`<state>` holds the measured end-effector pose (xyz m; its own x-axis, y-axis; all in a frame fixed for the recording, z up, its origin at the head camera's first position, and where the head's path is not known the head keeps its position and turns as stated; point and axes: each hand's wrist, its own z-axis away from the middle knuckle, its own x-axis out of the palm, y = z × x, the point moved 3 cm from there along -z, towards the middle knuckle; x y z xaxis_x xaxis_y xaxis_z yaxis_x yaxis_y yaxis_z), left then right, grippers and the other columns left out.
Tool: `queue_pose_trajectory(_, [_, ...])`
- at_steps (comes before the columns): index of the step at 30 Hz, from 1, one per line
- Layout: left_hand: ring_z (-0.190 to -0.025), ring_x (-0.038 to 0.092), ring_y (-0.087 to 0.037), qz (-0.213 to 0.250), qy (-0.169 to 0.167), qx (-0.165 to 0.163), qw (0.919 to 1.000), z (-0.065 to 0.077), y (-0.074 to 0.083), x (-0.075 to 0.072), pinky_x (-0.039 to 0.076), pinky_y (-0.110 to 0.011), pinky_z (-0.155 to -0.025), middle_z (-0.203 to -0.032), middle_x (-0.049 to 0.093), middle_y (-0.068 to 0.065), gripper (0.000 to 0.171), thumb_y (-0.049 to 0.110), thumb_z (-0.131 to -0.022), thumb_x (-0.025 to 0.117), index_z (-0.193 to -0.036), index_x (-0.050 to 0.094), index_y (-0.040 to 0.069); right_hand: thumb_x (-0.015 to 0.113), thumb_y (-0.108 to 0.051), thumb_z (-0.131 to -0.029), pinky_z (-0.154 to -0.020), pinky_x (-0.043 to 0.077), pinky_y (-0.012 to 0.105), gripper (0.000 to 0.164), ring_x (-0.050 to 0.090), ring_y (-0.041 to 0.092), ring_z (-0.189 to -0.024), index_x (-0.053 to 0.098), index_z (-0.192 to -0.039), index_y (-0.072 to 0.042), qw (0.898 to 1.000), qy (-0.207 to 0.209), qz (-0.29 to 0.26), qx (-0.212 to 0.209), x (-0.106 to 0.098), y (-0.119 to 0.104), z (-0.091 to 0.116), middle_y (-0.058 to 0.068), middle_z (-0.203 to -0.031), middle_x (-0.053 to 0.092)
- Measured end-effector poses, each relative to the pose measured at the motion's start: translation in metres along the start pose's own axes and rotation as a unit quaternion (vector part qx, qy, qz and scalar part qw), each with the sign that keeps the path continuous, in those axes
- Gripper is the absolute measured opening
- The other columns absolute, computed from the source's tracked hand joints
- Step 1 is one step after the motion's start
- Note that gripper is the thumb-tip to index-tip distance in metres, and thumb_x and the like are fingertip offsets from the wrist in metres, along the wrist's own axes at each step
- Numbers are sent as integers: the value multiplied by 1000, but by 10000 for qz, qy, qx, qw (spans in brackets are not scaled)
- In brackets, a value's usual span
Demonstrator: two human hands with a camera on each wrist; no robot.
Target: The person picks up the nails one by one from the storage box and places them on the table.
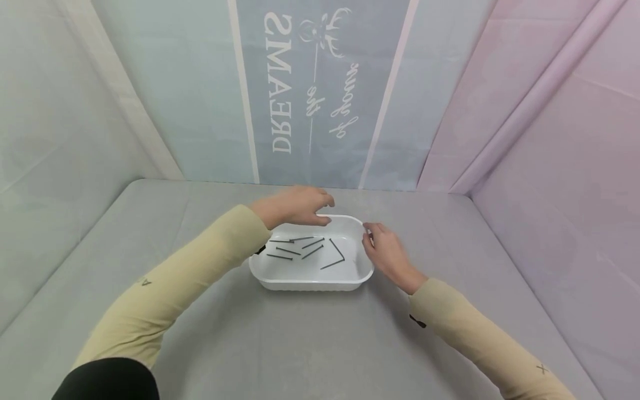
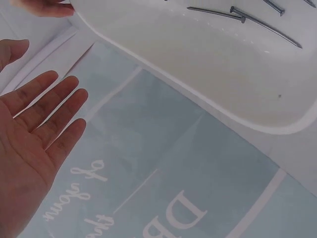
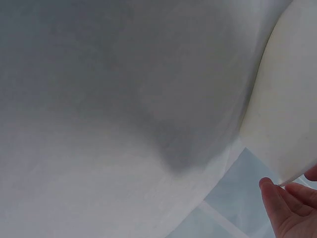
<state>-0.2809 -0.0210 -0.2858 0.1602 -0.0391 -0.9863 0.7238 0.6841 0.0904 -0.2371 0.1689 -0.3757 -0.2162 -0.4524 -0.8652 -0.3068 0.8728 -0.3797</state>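
Note:
A white rectangular tray (image 1: 312,285) sits on the grey surface in the head view, with several dark metal nails (image 1: 312,252) lying loose on its floor. Over the far rim hangs my left hand (image 1: 300,206), fingers extended and holding nothing. Its bare palm (image 2: 25,148) faces the left wrist camera, apart from the tray. At the far right corner, my right hand (image 1: 389,251) holds the tray's rim between thumb and fingers. The right wrist view shows those fingertips (image 3: 267,184) at the rim, with some fingers cut off by the frame edge.
Grey cloth (image 1: 320,339) covers the table around the tray. A blue fabric backdrop (image 1: 320,161) with white mirrored lettering rises behind, and pale fabric walls (image 1: 565,183) stand at both sides. A black rounded object (image 1: 107,380) shows at the lower left.

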Motion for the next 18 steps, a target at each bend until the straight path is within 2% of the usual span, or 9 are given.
queue_pose_trajectory(7, [-116,49,-21,34,30,315,9995,-8,3,3,37,-34,-98,-125,54,-8,41,31,-89,54,-123,54,7,48,-9,-89,-66,53,32,32,61,25,-84,56,-116,6,10000,29,-76,27,3,1,2,19,-102,61])
queue_pose_trajectory(12, [-113,50,-20,-65,-46,397,9992,-13,6,8,39,-34,-96,-123,55,-6,41,32,-89,54,-122,54,8,48,-8,-88,-63,51,30,32,60,23,-80,55,-116,7,9998,157,-142,-53,5,1,4,18,-101,61])
queue_pose_trajectory(18, [-109,52,-17,-16,-84,430,9990,-19,9,16,42,-32,-92,-122,56,-3,39,30,-88,55,-122,55,10,47,-6,-88,-66,52,32,33,61,25,-85,54,-118,7,9995,210,-214,-71,6,2,6,20,-106,60])
